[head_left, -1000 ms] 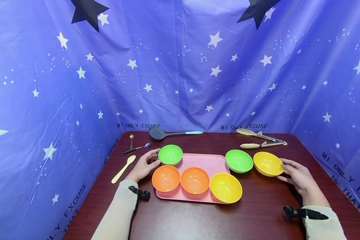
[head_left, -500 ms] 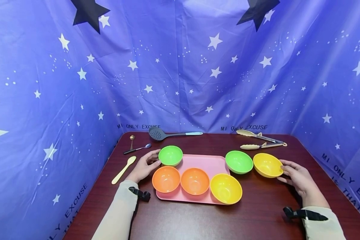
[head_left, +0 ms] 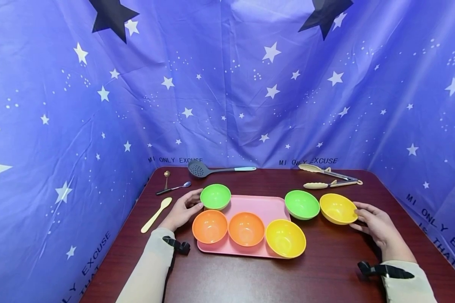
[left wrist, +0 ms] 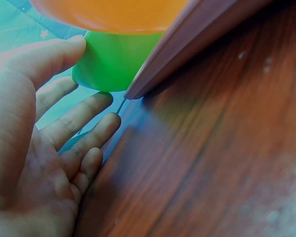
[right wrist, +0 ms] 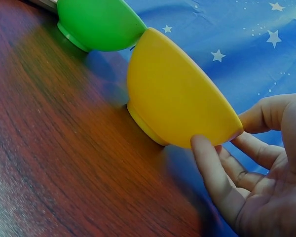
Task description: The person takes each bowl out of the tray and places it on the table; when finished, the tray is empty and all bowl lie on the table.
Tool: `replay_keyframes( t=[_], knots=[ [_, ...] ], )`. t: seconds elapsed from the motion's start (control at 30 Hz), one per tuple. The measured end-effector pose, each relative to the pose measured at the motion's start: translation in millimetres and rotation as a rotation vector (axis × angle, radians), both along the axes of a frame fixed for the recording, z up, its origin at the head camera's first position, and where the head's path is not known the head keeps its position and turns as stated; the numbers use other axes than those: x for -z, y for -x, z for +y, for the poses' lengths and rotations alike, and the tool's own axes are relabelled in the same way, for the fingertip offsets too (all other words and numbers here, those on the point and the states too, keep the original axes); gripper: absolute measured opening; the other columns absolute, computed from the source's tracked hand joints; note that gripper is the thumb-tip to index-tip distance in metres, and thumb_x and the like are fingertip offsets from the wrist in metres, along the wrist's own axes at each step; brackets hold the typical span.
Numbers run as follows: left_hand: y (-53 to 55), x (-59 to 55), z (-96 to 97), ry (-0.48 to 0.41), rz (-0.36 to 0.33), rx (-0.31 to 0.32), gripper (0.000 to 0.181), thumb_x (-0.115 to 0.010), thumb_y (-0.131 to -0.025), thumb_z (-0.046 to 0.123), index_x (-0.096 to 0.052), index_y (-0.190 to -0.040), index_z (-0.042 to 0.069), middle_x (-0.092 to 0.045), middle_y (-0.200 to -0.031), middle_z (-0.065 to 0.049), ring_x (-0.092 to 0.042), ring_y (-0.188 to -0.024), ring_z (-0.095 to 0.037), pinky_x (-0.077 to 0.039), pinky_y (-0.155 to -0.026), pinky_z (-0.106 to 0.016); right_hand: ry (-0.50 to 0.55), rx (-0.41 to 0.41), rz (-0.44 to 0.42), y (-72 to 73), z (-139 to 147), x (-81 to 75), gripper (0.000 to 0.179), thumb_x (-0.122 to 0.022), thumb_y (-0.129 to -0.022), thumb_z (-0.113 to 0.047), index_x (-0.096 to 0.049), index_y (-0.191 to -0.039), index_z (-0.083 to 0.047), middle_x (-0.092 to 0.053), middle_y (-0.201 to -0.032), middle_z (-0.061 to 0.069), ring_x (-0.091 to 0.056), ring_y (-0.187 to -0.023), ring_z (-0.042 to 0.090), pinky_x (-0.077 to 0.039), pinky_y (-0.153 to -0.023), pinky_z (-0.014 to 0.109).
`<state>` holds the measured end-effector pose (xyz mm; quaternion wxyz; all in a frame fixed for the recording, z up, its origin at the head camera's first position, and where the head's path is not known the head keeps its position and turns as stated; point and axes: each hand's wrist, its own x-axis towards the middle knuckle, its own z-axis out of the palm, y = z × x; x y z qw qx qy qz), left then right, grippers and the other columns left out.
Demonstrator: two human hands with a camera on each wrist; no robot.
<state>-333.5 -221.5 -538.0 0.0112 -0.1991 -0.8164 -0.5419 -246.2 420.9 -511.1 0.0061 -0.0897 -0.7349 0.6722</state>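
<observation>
My left hand (head_left: 183, 209) is at the left side of a small green bowl (head_left: 215, 196), with thumb and fingertips at its outer wall. In the left wrist view its fingers (left wrist: 91, 106) are spread and relaxed beside the green bowl (left wrist: 113, 59). On the right, my right hand (head_left: 377, 223) holds the outer edge of a yellow bowl (head_left: 338, 208). The right wrist view shows the thumb (right wrist: 260, 114) at the yellow bowl's rim and a finger (right wrist: 207, 158) against its outer wall. The second green bowl (head_left: 302, 205) is just left of that yellow bowl.
Two orange bowls (head_left: 210, 227) and another yellow bowl (head_left: 285, 238) line the front of a pink tray (head_left: 255, 206). A slotted skimmer (head_left: 199, 168) and tongs (head_left: 339, 181) lie at the back. Three spoons, including a cream one (head_left: 157, 214), lie at left.
</observation>
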Motion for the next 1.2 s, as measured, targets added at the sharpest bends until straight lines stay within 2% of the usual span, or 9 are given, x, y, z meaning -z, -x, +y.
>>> replay_keyframes(
  t=[0.27, 0.53, 0.73, 0.87, 1.07, 1.1, 1.2],
  knots=[
    [0.3, 0.6, 0.1, -0.004, -0.022, 0.002, 0.061, -0.073, -0.101, 0.026, -0.049, -0.156, 0.013, -0.070, -0.130, -0.004, -0.062, -0.123, -0.026, -0.045, -0.107, -0.052, 0.040, 0.031, 0.007, -0.5, 2, -0.2, 0.018, -0.064, -0.106, -0.021, -0.064, -0.124, -0.018, -0.065, -0.100, -0.024, -0.069, -0.089, 0.000, -0.060, -0.076, 0.026],
    [1.1, 3.1, -0.7, -0.011, -0.015, 0.001, 0.058, -0.074, -0.101, 0.027, -0.052, -0.154, 0.020, -0.070, -0.130, -0.004, -0.063, -0.122, -0.025, -0.045, -0.106, -0.052, 0.049, 0.158, 0.067, 0.9, -3, -8.1, 0.030, -0.067, -0.104, -0.019, -0.063, -0.132, -0.008, -0.069, -0.096, -0.021, -0.068, -0.086, -0.005, -0.057, -0.072, 0.018],
    [2.0, 5.5, -1.8, -0.016, -0.003, -0.001, 0.058, -0.075, -0.100, 0.028, -0.053, -0.153, 0.021, -0.071, -0.130, -0.003, -0.063, -0.121, -0.025, -0.045, -0.106, -0.052, -0.033, 0.215, 0.134, 3.2, -10, -21.0, 0.023, -0.070, -0.102, -0.018, -0.069, -0.125, -0.015, -0.068, -0.098, -0.023, -0.064, -0.088, -0.007, -0.054, -0.072, 0.013],
    [2.3, 5.6, -1.6, -0.023, -0.003, 0.004, 0.057, -0.075, -0.100, 0.029, -0.054, -0.153, 0.022, -0.071, -0.130, -0.002, -0.063, -0.121, -0.026, -0.044, -0.106, -0.053, -0.129, 0.236, 0.149, 5.2, -19, -32.4, 0.027, -0.070, -0.102, -0.020, -0.069, -0.129, -0.016, -0.067, -0.098, -0.027, -0.062, -0.090, -0.007, -0.050, -0.074, 0.011],
    [1.8, 4.8, -1.1, -0.027, -0.008, 0.007, 0.057, -0.074, -0.100, 0.027, -0.054, -0.153, 0.021, -0.071, -0.130, -0.003, -0.063, -0.122, -0.026, -0.045, -0.106, -0.051, -0.270, 0.215, 0.139, 9.2, -31, -47.7, 0.031, -0.067, -0.104, -0.031, -0.067, -0.134, -0.022, -0.062, -0.104, -0.031, -0.057, -0.102, -0.009, -0.041, -0.089, 0.024],
    [1.7, 4.3, -1.1, -0.027, -0.010, 0.004, 0.057, -0.074, -0.100, 0.027, -0.054, -0.153, 0.022, -0.071, -0.130, -0.003, -0.063, -0.122, -0.025, -0.045, -0.106, -0.050, -0.284, 0.208, 0.148, 10.8, -33, -49.8, 0.034, -0.067, -0.104, -0.031, -0.066, -0.136, -0.019, -0.061, -0.105, -0.030, -0.056, -0.108, -0.009, -0.042, -0.091, 0.023],
    [0.8, 2.7, -1.2, -0.028, -0.011, 0.003, 0.057, -0.074, -0.100, 0.027, -0.054, -0.153, 0.019, -0.070, -0.132, -0.005, -0.063, -0.122, -0.026, -0.045, -0.106, -0.049, -0.306, 0.185, 0.185, 15.7, -40, -55.4, 0.036, -0.067, -0.104, -0.028, -0.066, -0.137, -0.013, -0.060, -0.108, -0.027, -0.055, -0.111, -0.007, -0.047, -0.088, 0.012]
  ],
)
